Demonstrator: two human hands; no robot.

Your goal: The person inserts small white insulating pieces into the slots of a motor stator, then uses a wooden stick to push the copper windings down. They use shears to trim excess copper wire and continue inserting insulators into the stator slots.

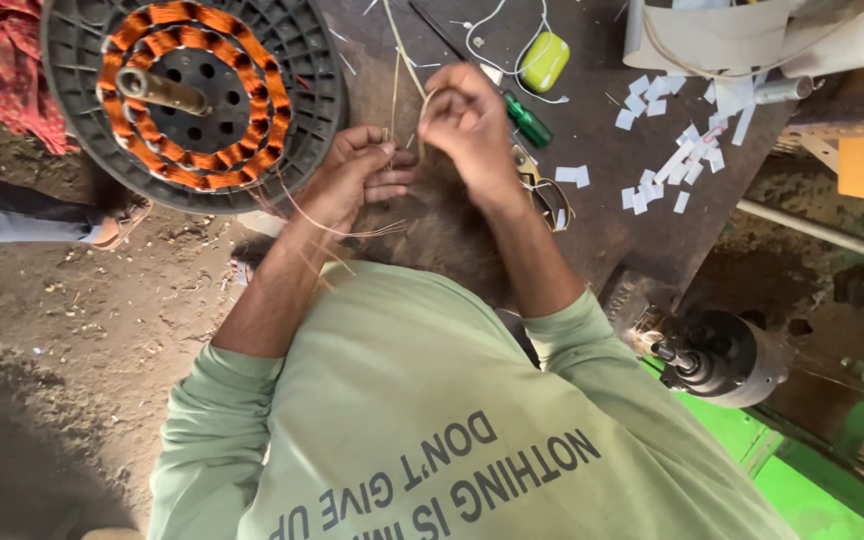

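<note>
You are looking down over your own chest, in a pale green long-sleeved shirt, at a dark, scuffed workbench (602,190). Both forearms reach forward and bend inward, so your hands meet near the middle of the bench's near edge.

Your left hand (352,175) is curled closed, thumb and fingertips pinching a bundle of fine copper wires (337,228) that trails back across your wrist. Your right hand (467,115) is raised a little higher, wrist cocked, its fingers pressed together on a thin pale sleeve (404,60) that runs up toward the far edge of the bench. The two hands sit just beside each other, barely apart.

The step in hand looks like feeding a wire lead into that thin sleeve. The next move would call for steady alignment of wire tip and sleeve mouth, with the left pinch held firm; whether the tip is already inside cannot be told.

At the far left corner, overhanging the bench, sits a round motor stator (192,95) with orange-copper coils ringing a central shaft; the wires seem to lead from it. A green-handled screwdriver (529,120) lies just beyond your right hand, with a yellow-green oval case (545,60) past it. Small white paper slips (667,165) are scattered toward the right edge.
</note>
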